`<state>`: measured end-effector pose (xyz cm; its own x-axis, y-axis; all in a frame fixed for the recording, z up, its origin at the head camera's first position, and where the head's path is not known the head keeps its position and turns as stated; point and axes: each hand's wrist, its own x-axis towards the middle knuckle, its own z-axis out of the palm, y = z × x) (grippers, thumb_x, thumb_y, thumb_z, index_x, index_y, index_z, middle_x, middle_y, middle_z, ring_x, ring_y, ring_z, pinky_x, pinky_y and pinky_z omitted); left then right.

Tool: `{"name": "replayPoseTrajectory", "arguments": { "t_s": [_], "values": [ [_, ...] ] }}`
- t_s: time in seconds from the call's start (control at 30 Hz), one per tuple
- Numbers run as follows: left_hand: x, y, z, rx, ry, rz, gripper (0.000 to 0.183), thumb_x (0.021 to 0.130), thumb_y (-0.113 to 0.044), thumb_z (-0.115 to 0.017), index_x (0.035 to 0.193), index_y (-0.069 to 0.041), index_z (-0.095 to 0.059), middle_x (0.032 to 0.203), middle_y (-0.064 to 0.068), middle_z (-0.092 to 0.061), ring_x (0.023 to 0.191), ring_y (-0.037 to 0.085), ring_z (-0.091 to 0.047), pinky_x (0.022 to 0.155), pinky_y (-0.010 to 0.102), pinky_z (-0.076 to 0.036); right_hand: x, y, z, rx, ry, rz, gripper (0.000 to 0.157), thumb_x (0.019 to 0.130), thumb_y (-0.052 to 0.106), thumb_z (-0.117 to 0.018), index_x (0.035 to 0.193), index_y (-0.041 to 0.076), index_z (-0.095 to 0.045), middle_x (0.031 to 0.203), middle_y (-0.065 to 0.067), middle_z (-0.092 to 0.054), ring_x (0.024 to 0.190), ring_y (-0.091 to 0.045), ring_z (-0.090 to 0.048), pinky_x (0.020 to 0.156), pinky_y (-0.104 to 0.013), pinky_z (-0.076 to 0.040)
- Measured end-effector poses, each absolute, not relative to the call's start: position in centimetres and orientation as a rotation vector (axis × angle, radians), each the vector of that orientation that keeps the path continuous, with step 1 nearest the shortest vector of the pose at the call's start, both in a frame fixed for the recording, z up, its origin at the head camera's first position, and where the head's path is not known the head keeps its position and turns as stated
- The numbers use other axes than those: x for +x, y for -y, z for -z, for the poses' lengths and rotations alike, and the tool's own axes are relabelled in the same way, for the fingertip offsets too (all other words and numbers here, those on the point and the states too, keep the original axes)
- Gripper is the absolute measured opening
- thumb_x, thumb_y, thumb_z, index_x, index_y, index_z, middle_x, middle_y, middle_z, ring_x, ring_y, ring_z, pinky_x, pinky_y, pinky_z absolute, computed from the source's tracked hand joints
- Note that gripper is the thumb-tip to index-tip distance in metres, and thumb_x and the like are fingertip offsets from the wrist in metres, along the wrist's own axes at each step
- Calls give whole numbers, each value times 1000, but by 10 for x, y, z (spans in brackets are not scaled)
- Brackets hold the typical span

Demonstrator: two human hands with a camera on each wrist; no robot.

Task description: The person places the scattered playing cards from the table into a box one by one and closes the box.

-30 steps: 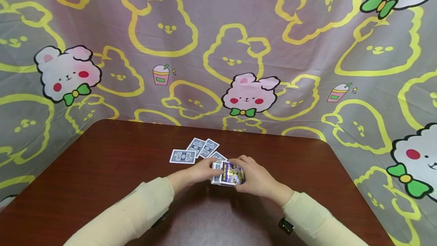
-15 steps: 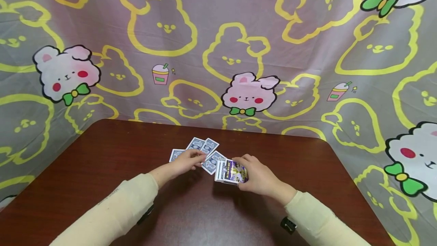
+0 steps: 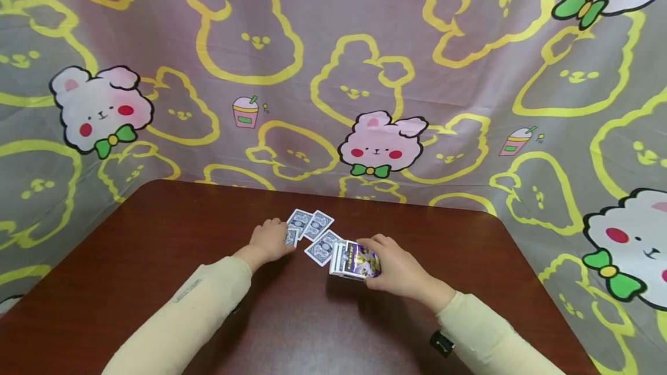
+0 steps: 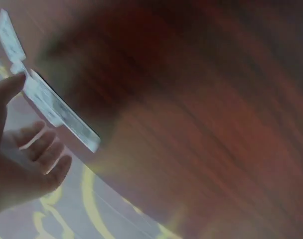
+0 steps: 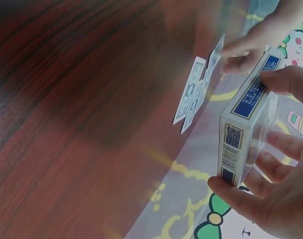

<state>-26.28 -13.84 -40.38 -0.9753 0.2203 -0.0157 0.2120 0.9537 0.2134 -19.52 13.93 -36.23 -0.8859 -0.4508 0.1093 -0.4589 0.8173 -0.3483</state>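
Four cards (image 3: 318, 225) are spread backs-up, one overlapped by relaxed left hand (image 3: 271, 241) (contact unclear); card box (image 3: 358, 260) is gripped by right hand (image 3: 398, 268), presumably so its mouth faces them.

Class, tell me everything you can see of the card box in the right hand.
The card box looks like thin white cardboard with a purple, yellow and dark picture on top. The right wrist view shows a blue printed panel along one side and a barcode on one end. Patterned cards show at its left end in the head view. The right hand grips it over the table, close to a loose card.
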Motion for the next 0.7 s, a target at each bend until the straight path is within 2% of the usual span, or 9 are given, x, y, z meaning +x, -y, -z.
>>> {"name": "replayPoseTrajectory", "arguments": {
  "t_s": [0.1,0.17,0.23,0.33,0.4,0.47,0.6,0.7],
  "values": [
    [-266,149,405,304,-2980,-231,67,83,-34,-66,131,8,-44,136,24,-45,126,40,-40,100,55,-35,-195,-142,362,721,2977,-588,65,66,21,-77,126,13,-55,107,1,-54,89,-11,-47,63,-24,-43],
    [-268,156,405,324,-2933,-226,68,85,-32,-64,134,9,-41,141,26,-39,131,43,-36,103,55,-32,-194,-145,362,702,2982,-579,65,66,21,-77,126,12,-55,108,0,-54,89,-12,-47,63,-24,-43],
    [-270,161,404,366,-2912,-233,61,86,-29,-63,130,9,-45,136,27,-44,125,42,-42,101,53,-36,-195,-147,363,692,2983,-568,66,66,20,-77,126,11,-55,109,-1,-55,89,-12,-47,63,-24,-42],
    [-273,165,401,430,-2928,-232,47,85,-24,-66,118,7,-55,117,24,-54,106,37,-53,91,48,-44,-196,-149,365,696,2984,-560,65,66,20,-77,126,11,-55,109,-1,-55,89,-13,-48,62,-24,-42],
    [-276,166,399,448,-2933,-237,40,82,-21,-69,109,6,-58,104,20,-55,94,32,-53,86,45,-45,-196,-149,365,700,2984,-564,65,66,21,-77,126,10,-55,109,-2,-55,89,-13,-48,62,-24,-42],
    [-277,166,394,453,-2917,-250,37,80,-20,-71,102,6,-58,97,18,-54,89,30,-52,84,44,-45,-197,-149,366,704,2985,-567,65,66,22,-77,126,11,-55,108,-2,-55,89,-13,-48,62,-24,-42],
    [-279,168,389,385,-2855,-285,42,76,-23,-75,99,7,-56,96,19,-53,92,33,-50,87,46,-43,-198,-149,367,723,2976,-561,65,66,22,-77,126,11,-55,108,-1,-55,89,-13,-48,62,-23,-42],
    [-279,170,390,309,-2831,-361,55,73,-25,-78,105,11,-52,98,21,-53,93,34,-51,89,46,-43,-198,-148,366,715,2978,-559,66,66,22,-77,126,11,-55,108,-2,-55,89,-13,-48,62,-23,-42]
  ]
}}
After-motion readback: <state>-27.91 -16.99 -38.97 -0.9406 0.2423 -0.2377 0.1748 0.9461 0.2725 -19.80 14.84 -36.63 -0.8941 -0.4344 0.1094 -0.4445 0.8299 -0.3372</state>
